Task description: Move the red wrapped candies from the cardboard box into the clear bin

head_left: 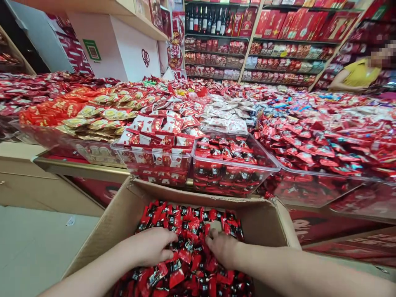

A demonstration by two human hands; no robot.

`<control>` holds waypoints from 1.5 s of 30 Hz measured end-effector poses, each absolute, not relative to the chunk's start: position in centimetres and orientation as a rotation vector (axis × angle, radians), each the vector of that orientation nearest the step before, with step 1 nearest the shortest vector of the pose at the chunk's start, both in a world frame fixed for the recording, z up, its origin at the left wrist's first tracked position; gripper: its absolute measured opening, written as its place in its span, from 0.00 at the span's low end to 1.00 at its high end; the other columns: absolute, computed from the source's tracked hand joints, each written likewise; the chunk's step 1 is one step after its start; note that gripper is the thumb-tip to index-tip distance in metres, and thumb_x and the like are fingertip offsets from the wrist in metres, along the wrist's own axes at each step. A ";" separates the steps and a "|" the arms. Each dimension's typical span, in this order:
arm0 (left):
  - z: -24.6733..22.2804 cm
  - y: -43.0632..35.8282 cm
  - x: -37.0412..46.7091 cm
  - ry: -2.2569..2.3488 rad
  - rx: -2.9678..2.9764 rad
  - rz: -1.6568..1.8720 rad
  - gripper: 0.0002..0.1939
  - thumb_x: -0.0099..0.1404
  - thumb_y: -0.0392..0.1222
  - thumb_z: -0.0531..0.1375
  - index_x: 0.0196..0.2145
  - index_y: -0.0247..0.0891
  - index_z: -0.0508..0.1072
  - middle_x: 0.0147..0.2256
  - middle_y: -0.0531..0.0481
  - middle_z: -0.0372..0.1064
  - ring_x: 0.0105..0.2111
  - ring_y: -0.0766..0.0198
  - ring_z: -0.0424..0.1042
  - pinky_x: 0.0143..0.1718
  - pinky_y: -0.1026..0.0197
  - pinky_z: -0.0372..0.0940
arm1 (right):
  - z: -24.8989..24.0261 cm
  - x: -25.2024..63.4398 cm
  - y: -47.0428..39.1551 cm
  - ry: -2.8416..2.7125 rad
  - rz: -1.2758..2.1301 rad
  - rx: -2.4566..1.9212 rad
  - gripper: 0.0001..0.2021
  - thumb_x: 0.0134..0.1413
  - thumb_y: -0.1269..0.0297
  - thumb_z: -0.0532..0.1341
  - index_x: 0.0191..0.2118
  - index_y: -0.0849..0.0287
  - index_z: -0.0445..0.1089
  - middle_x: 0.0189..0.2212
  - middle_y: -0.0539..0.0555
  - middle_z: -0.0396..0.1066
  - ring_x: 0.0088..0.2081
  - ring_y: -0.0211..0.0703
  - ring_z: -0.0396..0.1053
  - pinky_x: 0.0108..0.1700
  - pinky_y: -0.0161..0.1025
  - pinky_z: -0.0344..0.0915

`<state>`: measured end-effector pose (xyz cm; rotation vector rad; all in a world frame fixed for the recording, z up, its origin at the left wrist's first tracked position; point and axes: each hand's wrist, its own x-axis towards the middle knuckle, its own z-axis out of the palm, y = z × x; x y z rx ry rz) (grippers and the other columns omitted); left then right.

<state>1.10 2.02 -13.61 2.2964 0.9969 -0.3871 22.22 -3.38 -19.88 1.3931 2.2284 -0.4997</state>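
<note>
An open cardboard box holds a heap of small red and black wrapped sweets. My left hand lies on the heap at the left, its thumb and fingers apart with sweets between and beneath them. To its right, my right hand reaches into the same heap, fingers bent down among the wrappers; what its fingertips hold, if anything, is hidden. Just beyond the box, a clear plastic bin contains similar red and black packets.
Beside that bin stands another clear bin of white and red packets. Gold packets and red packets fill bins to either side. Shelves with bottles rise behind. A person in a yellow top is at the far right.
</note>
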 end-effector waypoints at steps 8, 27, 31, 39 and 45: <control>-12.6 2.1 2.0 0.974 2.188 -0.131 0.25 0.56 0.49 0.55 0.51 0.43 0.60 0.50 0.45 0.61 0.49 0.53 0.61 0.49 0.55 0.55 | -14.0 22.5 -1.2 2.530 -0.642 1.547 0.07 0.45 0.67 0.58 0.34 0.59 0.66 0.34 0.55 0.70 0.36 0.44 0.68 0.36 0.35 0.63; -11.0 2.3 3.2 0.724 1.610 0.276 0.15 0.54 0.43 0.59 0.40 0.37 0.67 0.39 0.48 0.67 0.40 0.59 0.65 0.42 0.58 0.59 | -10.2 25.9 -1.6 2.145 -2.689 1.928 0.17 0.36 0.69 0.66 0.35 0.60 0.62 0.29 0.49 0.65 0.29 0.33 0.63 0.34 0.34 0.61; -11.2 1.4 4.3 0.610 1.650 0.302 0.18 0.57 0.45 0.57 0.44 0.37 0.64 0.40 0.48 0.66 0.40 0.60 0.65 0.43 0.60 0.59 | -10.4 25.7 -1.7 2.162 -2.671 1.947 0.14 0.37 0.68 0.65 0.33 0.62 0.62 0.26 0.48 0.66 0.26 0.31 0.62 0.30 0.33 0.60; -11.5 0.6 4.9 0.849 2.047 0.278 0.16 0.63 0.43 0.47 0.26 0.33 0.69 0.23 0.53 0.65 0.24 0.68 0.62 0.26 0.67 0.57 | -10.7 24.8 -2.3 2.577 -2.080 1.777 0.13 0.42 0.65 0.62 0.37 0.60 0.66 0.29 0.50 0.67 0.30 0.36 0.64 0.32 0.33 0.61; -10.1 0.6 4.7 0.634 2.402 0.329 0.10 0.63 0.37 0.48 0.28 0.35 0.67 0.23 0.52 0.65 0.24 0.68 0.62 0.27 0.66 0.57 | -8.4 24.9 -3.4 2.884 -1.433 1.615 0.04 0.45 0.68 0.59 0.30 0.60 0.69 0.26 0.49 0.69 0.28 0.35 0.65 0.31 0.32 0.60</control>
